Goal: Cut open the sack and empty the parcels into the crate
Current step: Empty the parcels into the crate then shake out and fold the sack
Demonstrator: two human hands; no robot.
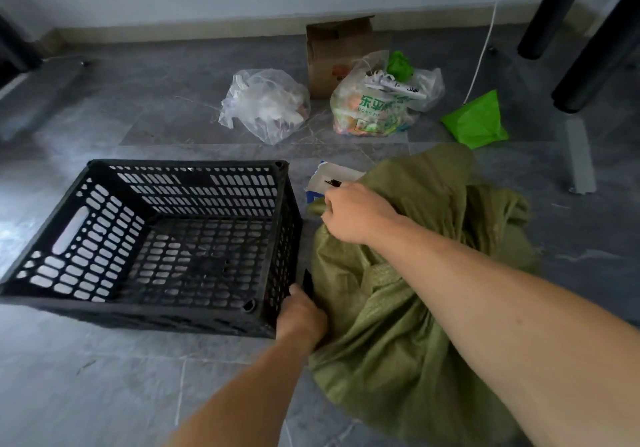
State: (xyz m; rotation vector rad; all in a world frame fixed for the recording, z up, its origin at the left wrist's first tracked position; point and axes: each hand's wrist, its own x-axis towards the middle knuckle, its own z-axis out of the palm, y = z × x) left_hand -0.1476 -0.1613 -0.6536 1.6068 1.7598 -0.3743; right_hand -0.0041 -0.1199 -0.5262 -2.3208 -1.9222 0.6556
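Forearms: both come in from 6 o'clock. The left forearm (249,387) heads up toward the crate (156,238), and the right forearm (502,308) crosses over the sack (398,325).
Sack: olive-green woven stuff, slumped on the floor at 4 o'clock, right up against the crate's right side.
Right hand: the right hand (360,214) has a pinch of the sack's cloth near its far edge, fingers curled into it.
Left hand: the left hand (301,311) sits between the crate's near right corner and the sack, thumb up beside a slim black piece (307,282) — fingers are hidden, so can't tell what it's gripping, if anything.
Crate: black, slotted, at 9 o'clock, mesh bottom showing.
Box: white-and-blue box (329,178) peeking out past the sack's far edge, just beyond the right hand.
Background: clear plastic bag (263,103) at 12 o'clock, printed bag (374,107) and cardboard box (332,55) at 1 — bright green bag (478,121) at 2.
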